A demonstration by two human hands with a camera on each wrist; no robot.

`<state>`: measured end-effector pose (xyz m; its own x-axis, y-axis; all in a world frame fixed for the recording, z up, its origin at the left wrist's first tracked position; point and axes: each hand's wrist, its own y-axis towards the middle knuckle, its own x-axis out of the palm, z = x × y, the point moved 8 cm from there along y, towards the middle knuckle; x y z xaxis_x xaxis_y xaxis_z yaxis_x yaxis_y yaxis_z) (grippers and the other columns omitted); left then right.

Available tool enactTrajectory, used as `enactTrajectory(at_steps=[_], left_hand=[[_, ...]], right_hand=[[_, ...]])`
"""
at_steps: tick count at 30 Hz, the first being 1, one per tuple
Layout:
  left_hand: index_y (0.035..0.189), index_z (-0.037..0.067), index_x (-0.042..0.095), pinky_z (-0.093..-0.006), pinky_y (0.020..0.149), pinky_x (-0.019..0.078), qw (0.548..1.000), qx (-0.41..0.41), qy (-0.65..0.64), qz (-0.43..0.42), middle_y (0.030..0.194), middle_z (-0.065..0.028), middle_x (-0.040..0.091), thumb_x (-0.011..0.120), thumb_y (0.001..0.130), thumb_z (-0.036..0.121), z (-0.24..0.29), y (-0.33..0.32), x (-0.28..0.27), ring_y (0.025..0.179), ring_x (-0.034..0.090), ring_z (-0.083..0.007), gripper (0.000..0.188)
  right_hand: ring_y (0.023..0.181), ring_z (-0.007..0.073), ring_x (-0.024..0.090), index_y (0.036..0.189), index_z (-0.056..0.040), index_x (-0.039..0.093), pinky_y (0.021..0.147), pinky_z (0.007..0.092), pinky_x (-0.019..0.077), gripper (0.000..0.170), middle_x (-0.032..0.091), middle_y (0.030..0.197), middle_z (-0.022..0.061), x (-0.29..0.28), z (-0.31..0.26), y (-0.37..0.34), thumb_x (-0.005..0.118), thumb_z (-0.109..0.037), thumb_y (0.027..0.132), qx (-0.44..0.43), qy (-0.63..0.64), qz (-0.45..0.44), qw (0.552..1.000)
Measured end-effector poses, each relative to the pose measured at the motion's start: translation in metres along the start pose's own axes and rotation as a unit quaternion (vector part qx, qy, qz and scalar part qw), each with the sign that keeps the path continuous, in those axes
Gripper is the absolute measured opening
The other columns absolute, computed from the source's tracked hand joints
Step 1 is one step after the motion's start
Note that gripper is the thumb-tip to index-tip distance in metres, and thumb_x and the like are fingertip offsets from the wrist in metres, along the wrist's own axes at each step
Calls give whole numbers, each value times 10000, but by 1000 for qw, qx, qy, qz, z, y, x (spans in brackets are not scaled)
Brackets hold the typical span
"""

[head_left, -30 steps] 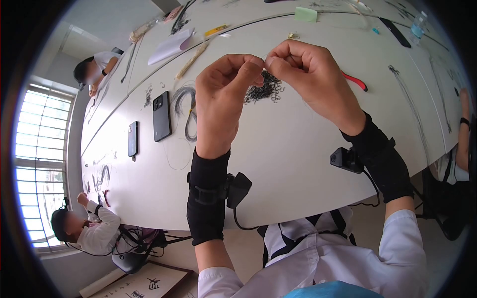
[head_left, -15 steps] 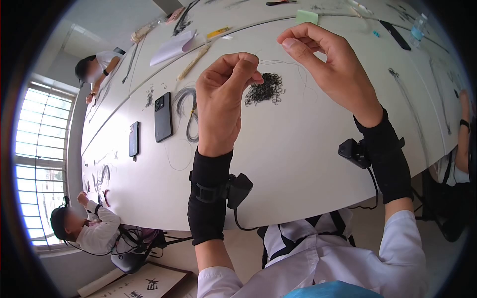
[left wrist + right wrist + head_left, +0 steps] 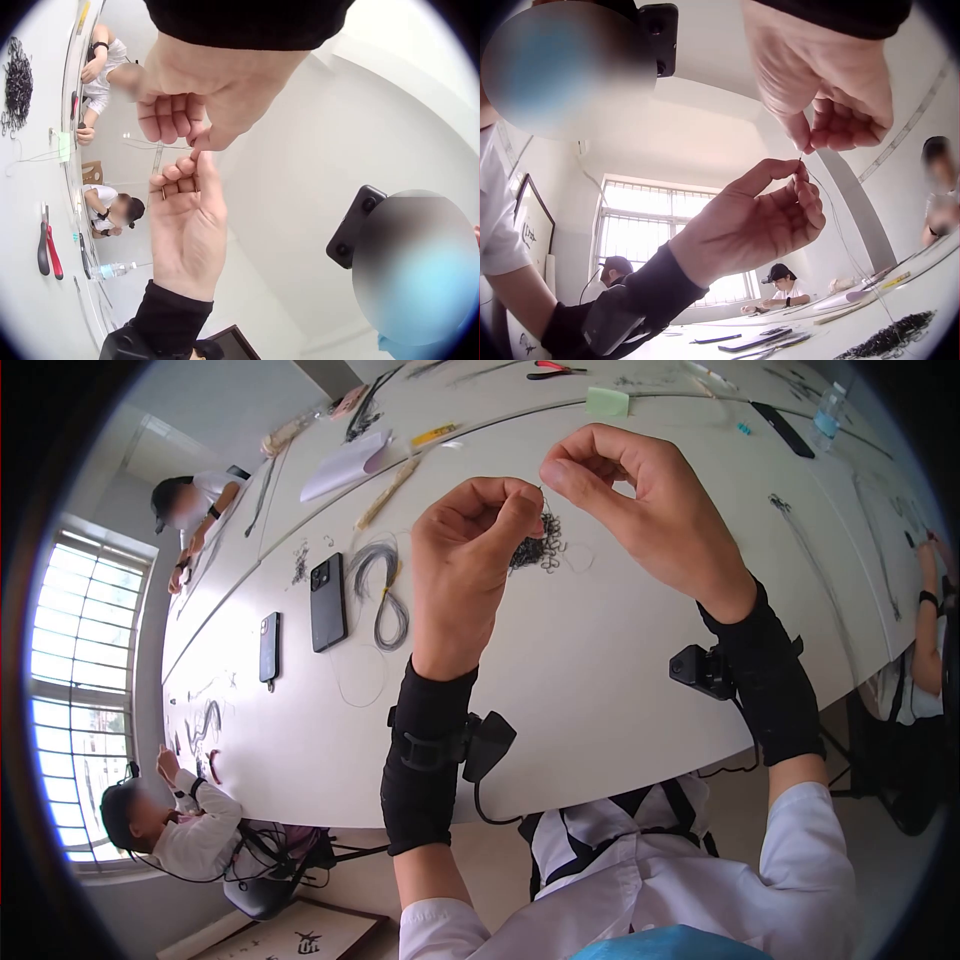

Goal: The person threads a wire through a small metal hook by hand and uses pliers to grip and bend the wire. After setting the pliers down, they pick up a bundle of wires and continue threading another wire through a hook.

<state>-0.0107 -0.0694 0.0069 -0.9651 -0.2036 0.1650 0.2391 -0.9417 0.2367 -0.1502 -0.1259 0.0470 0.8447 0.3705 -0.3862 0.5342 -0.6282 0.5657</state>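
My left hand (image 3: 465, 565) is raised over the table, thumb and index finger pinching a thin clear line (image 3: 840, 221) with a tiny dark tip. The right hand (image 3: 665, 510) is close beside it. In the right wrist view its thumb and index fingertips pinch a fine strand just above the left fingertips. The line hangs in loose strands down from the left fingers. What the tiny dark piece is, I cannot tell. Beneath the hands lies a pile of small black hooks (image 3: 540, 552), partly hidden by the left hand.
Left of the hands lie a black phone (image 3: 328, 602), a smaller phone (image 3: 270, 648) and a coil of grey line (image 3: 393, 615). Red-and-black pliers (image 3: 555, 370), a green note (image 3: 608, 402) and a water bottle (image 3: 828, 415) are farther back. Other people sit around the table.
The right hand reached the left fingertips, swung away to the upper right, then came back beside them. The left hand kept its pinch and shifted slightly right.
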Motion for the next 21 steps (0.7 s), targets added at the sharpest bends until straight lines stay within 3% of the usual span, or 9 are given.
enactTrajectory(at_steps=[1,4,10,13,15,18,21], left_hand=[[956,-37,675,-211,745,452,1000,0,1,2,856,-23,658,686,932,144,1,-1,0,784,590,-75,183],[951,-34,674,-208,737,446,1000,-3,4,5,841,-18,656,689,931,157,2,-2,1,776,586,-72,193],[952,-38,673,-212,730,454,1000,-4,5,-2,834,-22,658,673,941,150,1,-2,4,770,594,-76,189],[954,-41,672,-219,728,464,1000,1,5,-6,834,-24,660,666,946,141,3,-3,6,770,602,-81,182],[954,-42,673,-223,728,469,1000,4,2,2,834,-25,660,666,948,136,3,-3,4,770,607,-84,178],[959,-50,681,-298,810,524,1000,3,24,2,888,-71,670,647,947,94,3,-2,3,794,648,-154,148],[959,-51,683,-298,812,526,1000,12,28,-3,869,-72,668,651,948,102,5,-2,2,786,648,-157,157]], right_hand=[[674,117,556,979,17,685,649,258,471,258,642,752,52,0,-1,-1,657,-239,973,-13,-2,8,1000],[826,104,572,998,10,657,838,267,468,266,652,868,15,3,5,-2,614,-252,998,42,-16,-30,999],[825,97,563,1021,13,646,831,266,465,302,646,872,24,3,9,-3,594,-284,1018,75,-17,-46,996],[608,110,486,967,24,680,584,277,428,303,588,695,50,2,8,-3,620,-272,999,19,-32,2,999],[613,109,491,969,26,681,588,276,429,307,591,697,49,2,8,-4,623,-274,997,35,-15,-13,999],[624,108,501,968,22,686,601,270,437,307,599,708,48,3,8,-5,623,-278,997,53,16,-31,998],[622,105,506,973,12,693,619,256,448,301,592,697,40,-1,6,-4,614,-277,1001,37,41,-18,998]])
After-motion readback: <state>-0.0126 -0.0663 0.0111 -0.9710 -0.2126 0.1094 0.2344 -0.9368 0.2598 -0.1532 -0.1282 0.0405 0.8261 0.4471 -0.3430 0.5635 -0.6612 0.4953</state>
